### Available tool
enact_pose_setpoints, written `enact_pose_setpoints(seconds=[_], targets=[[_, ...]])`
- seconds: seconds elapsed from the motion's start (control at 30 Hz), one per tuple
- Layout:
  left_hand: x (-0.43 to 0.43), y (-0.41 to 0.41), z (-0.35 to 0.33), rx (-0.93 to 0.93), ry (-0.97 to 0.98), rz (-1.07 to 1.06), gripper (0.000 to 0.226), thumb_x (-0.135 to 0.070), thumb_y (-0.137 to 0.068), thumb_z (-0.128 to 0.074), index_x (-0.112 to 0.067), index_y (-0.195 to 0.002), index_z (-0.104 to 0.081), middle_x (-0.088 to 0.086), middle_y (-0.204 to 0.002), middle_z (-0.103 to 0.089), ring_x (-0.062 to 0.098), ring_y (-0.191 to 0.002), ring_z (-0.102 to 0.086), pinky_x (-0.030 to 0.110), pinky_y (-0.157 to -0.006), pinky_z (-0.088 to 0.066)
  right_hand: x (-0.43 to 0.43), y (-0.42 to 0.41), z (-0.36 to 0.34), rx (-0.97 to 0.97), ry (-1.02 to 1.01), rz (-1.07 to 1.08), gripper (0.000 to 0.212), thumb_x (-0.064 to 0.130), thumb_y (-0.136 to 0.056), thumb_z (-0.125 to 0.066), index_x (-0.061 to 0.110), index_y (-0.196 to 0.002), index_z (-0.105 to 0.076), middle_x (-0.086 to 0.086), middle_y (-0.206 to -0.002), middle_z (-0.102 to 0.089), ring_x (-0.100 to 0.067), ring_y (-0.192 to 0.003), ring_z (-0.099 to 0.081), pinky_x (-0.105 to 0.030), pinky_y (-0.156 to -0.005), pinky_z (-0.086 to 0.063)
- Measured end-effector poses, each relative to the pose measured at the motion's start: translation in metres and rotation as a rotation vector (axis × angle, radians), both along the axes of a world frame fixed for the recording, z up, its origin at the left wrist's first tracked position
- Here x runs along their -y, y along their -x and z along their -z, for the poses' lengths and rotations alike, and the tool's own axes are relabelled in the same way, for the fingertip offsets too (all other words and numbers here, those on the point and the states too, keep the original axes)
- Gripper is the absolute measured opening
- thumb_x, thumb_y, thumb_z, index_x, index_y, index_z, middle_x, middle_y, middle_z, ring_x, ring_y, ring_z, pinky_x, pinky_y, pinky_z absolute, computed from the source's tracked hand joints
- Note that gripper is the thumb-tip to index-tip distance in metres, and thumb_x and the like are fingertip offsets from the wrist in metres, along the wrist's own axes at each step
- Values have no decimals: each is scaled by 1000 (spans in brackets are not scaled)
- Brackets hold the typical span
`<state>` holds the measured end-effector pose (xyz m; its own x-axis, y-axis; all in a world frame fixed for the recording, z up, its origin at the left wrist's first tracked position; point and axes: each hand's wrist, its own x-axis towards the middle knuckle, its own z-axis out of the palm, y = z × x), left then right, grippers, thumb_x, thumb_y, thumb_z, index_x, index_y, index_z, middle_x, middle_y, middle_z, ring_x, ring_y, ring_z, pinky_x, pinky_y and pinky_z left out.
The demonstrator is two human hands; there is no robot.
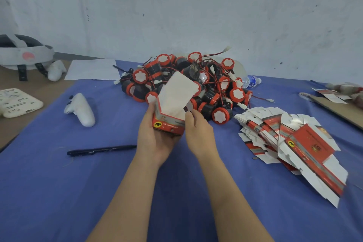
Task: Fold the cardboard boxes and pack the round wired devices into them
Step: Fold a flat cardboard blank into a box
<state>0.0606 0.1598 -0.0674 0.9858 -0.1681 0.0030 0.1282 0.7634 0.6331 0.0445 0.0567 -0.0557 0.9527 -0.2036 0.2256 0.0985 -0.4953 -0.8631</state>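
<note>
My left hand (155, 139) grips a small red cardboard box (169, 124) from below and behind, its white lid flap (177, 93) standing open and tilted up. My right hand (198, 129) is beside the box's right edge, fingers relaxed, thumb near the box's open corner. Behind the box lies a heap of round black-and-red wired devices (196, 82) with white caps and red wires. A fanned stack of flat unfolded boxes (290, 143) lies to the right on the blue cloth.
A black pen (101, 150) lies left of my forearms. A white controller (81, 109) sits further left, with a headset (23, 55) and white tray (16, 102) at the far left. A water bottle (251, 81) lies behind the heap. Cardboard (337, 108) rests at the right edge.
</note>
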Motion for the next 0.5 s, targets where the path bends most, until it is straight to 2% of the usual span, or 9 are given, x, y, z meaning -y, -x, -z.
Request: enact_pose_setpoints(seconds=[0.07,0.1,0.13,0.2,0.27,0.3,0.37,0.43,0.5], targets=[[-1,0,-2,25,16,-15,47,-51,-97,-40,-21,-101,-75,9,-108,-72,22,-92,-71,36,-78,-58,1,-1,-2,-116,-76,-60,30,20,-99,-35,11,-76,-52,4,-63,-41,-11,-59,-35,-28,-55,-28],[0,-1,-3,42,-14,-23,47,-52,-98,-37,-22,-104,-73,8,-108,-72,20,-93,-71,33,-75,-58,3,-2,-2,-149,-63,-83,31,17,-98,-36,8,-70,-46,0,-63,-38,-15,-59,-31,-30,-56,-25],[1,0,-3,57,-86,-41,48,-53,-99,-34,-23,-109,-70,5,-109,-72,18,-97,-69,33,-78,-57,4,-3,-2,-161,-64,-93,31,16,-98,-37,1,-73,-48,-9,-65,-40,-19,-61,-32,-31,-59,-26],[6,1,-4,66,-364,-130,48,-57,-98,-30,-28,-116,-64,-5,-113,-68,11,-107,-61,29,-92,-47,6,-4,0,-138,-163,-60,31,15,-98,-37,-9,-95,-57,-24,-81,-51,-34,-69,-42,-33,-63,-36],[9,-1,4,77,-695,-350,37,-48,-101,-36,-30,-124,-58,-13,-117,-59,1,-105,-52,23,-91,-39,11,-7,4,-91,-217,21,29,14,-98,-35,0,-95,-60,-19,-84,-59,-25,-71,-50,-35,-63,-46],[9,0,7,122,-810,-482,32,-38,-102,-40,-29,-130,-54,-13,-120,-55,-1,-106,-52,22,-91,-41,14,-9,7,-80,-145,77,30,15,-99,-33,5,-86,-58,-14,-79,-58,-22,-71,-49,-35,-59,-45],[12,1,11,195,-873,-575,30,-28,-102,-42,-23,-129,-55,-10,-122,-58,7,-111,-55,28,-94,-46,17,-10,15,-87,51,163,32,20,-101,-30,12,-76,-49,-3,-74,-52,-21,-71,-44,-30,-51,-32],[17,3,12,207,-867,-502,32,-40,-101,-39,-22,-106,-65,-5,-105,-68,14,-102,-62,30,-82,-51,19,-13,22,-145,256,211,30,20,-102,-27,11,-86,-51,-2,-81,-51,-22,-74,-43,-28,-51,-26],[19,4,13,182,-879,-422,39,-54,-97,-36,-27,-89,-64,-8,-89,-68,8,-87,-63,22,-68,-49,19,-16,27,-182,403,224,32,17,-102,-26,6,-92,-55,-7,-87,-56,-26,-81,-48,-29,-57,-31]])
